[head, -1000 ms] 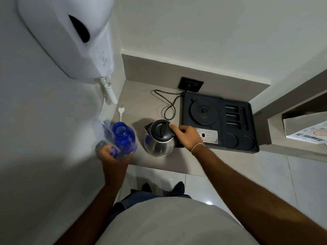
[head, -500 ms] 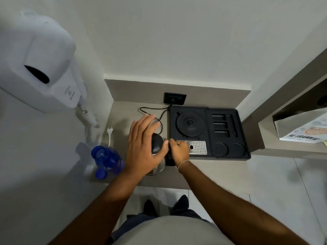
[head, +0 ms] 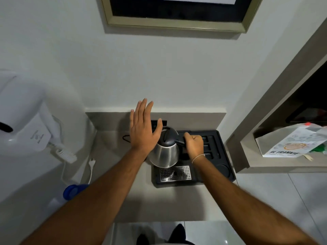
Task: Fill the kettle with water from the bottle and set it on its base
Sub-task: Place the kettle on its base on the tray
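The steel kettle (head: 164, 152) with a black lid stands over the left part of the black tray (head: 224, 167), where its round base is hidden beneath it. My right hand (head: 193, 145) is closed around the kettle's black handle. My left hand (head: 143, 128) hovers flat with fingers spread just left of the lid, its thumb close to or touching the lid. The blue water bottle (head: 73, 190) stands at the counter's near left corner, mostly hidden behind my left forearm.
A perforated metal drip grate (head: 175, 173) sits in the tray's front. A white plug (head: 92, 162) and cord lie on the counter at left, below a wall-mounted white hair dryer (head: 26, 124). A paper bag (head: 290, 144) rests on the right shelf. A wall socket (head: 163, 122) is behind.
My right hand has carried the kettle from the bare counter rightward and back onto the tray. My left hand lifted off the lid and opened flat beside it. The camera tilted up.
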